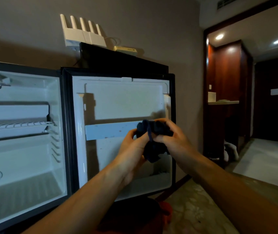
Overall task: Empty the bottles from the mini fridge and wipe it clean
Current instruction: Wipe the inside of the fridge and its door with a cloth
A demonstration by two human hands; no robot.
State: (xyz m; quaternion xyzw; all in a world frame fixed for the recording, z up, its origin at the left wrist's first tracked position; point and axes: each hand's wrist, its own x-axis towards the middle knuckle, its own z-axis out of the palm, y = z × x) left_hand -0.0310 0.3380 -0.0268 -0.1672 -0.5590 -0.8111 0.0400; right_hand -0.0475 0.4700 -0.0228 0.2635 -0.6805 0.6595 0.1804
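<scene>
Both hands, left hand [133, 146] and right hand [173, 139], grip a bunched dark navy cloth [153, 141] tight, right at the open white mini fridge door [118, 102].

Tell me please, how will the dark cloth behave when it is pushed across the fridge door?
The dark cloth is bunched between the left hand and right hand, with a corner hanging down, so it is probably floppy and light. It will likely fold and follow the door shelf.
</scene>
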